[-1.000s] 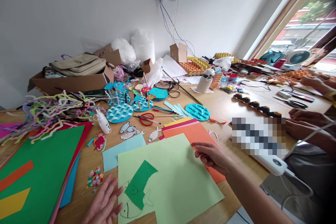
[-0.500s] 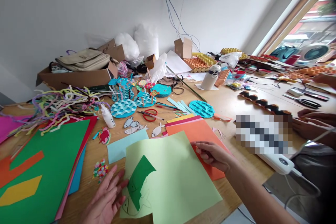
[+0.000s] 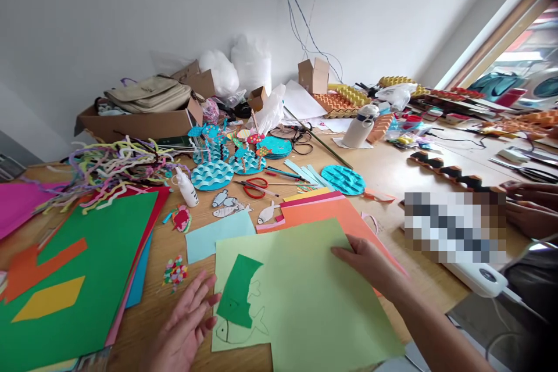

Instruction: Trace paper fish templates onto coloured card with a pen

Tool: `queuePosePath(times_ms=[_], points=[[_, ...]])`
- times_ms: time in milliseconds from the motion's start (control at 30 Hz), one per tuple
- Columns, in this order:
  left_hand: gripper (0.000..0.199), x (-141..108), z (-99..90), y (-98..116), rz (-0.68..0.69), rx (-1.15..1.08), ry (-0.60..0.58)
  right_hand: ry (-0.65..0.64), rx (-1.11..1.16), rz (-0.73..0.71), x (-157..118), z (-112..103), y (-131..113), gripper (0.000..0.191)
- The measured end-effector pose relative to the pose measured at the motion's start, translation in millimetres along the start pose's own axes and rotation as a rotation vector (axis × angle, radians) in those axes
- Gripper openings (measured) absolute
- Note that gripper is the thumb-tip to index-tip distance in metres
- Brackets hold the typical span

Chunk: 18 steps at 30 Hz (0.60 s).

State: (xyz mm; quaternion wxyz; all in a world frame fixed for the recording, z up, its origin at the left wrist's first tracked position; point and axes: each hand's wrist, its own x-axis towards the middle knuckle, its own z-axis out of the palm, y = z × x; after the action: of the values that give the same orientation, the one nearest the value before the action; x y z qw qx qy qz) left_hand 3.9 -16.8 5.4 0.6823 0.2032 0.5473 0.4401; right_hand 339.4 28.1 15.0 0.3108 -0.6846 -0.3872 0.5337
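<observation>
A light green sheet of paper (image 3: pixel 322 296) lies in front of me, with a notch at its lower left and fish outlines drawn along its left side. My right hand (image 3: pixel 366 258) pinches its far right edge between thumb and fingers. On the sheet rests a dark green paper scrap (image 3: pixel 239 290), partly covering the drawings. My left hand (image 3: pixel 187 319) is open beside the sheet's left edge, fingers apart; whether the fingertips touch the paper I cannot tell. Beneath the sheet's far side are an orange sheet (image 3: pixel 314 214) and a light blue strip (image 3: pixel 220 235).
Green card (image 3: pixel 113 244) is stacked at left. Beyond my hands lie red-handled scissors (image 3: pixel 255 187), a glue bottle (image 3: pixel 186 187), paper fish (image 3: pixel 267 213) and blue wave-patterned discs (image 3: pixel 212 174). A white power strip (image 3: pixel 479 273) and another person's hands (image 3: pixel 529 209) are at right.
My right hand has closed on the sheet's far right edge. The dark green scrap has shifted and turned on the sheet. The whole view has swung slightly left.
</observation>
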Motion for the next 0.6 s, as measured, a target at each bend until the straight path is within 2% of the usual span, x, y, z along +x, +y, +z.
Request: queuePosePath(times_ms=[100, 233, 433, 600], points=[[0.046, 1, -2.3, -3, 0.091, 0.232, -0.030, 0.027, 0.039, -0.018, -1, 0, 6, 0.027], [0.036, 9, -1.2, -7, 0.416, 0.651, -0.085, -0.058, 0.214, 0.027, 0, -2, 11, 0.036], [0.056, 29, 5.7, -19, 0.679, 1.087, -0.200, -0.059, 0.371, 0.096, 1, -6, 10, 0.038], [0.073, 31, 6.5, -33, 0.883, 1.664, -0.476, -0.066, 0.444, 0.116, -2, -6, 12, 0.037]])
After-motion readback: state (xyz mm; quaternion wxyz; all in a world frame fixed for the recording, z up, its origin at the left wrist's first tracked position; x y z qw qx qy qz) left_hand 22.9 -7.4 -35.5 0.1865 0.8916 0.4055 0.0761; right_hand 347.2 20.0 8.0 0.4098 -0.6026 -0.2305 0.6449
